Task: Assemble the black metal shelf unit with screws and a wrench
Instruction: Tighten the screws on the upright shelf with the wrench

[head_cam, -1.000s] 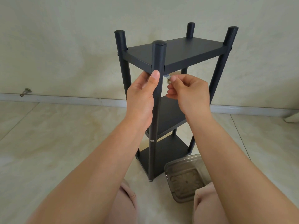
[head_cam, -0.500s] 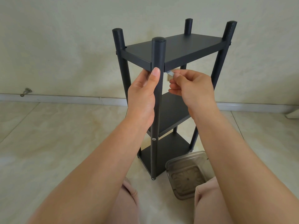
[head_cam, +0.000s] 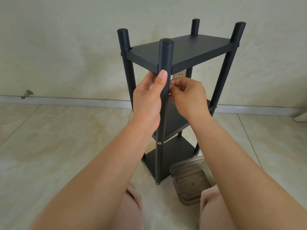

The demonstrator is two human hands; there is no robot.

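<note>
Shelf (head_cam: 181, 52): stands upright on the floor at 12 o'clock from you, three black tiers between four round posts.
Front post (head_cam: 163, 103): the nearest upright, running from the top tier to the floor; a silver screw head (head_cam: 159, 143) shows at the middle tier and another at its foot.
Left hand (head_cam: 147, 103): your fingers curl round the front post just under the top tier, thumb laid up the post's face, its tip at the tier's corner.
Right hand (head_cam: 187, 95): at 3 o'clock of the post and touching it; your fingers are curled, thumb and forefinger pinched together against the post's inner side. A small glint shows below the fingertips; you cannot tell what is held.
Tray (head_cam: 191, 180): clear brownish plastic, on the floor at 5 o'clock of the shelf's foot, just beside it and partly behind your right arm.
Outlet (head_cam: 179, 74): on the wall, seen under the top tier.
Doorstop (head_cam: 27, 93): metal, low on the wall at 9 o'clock, well apart.
Knees (head_cam: 132, 205): in pink cloth, at 6 o'clock.
</note>
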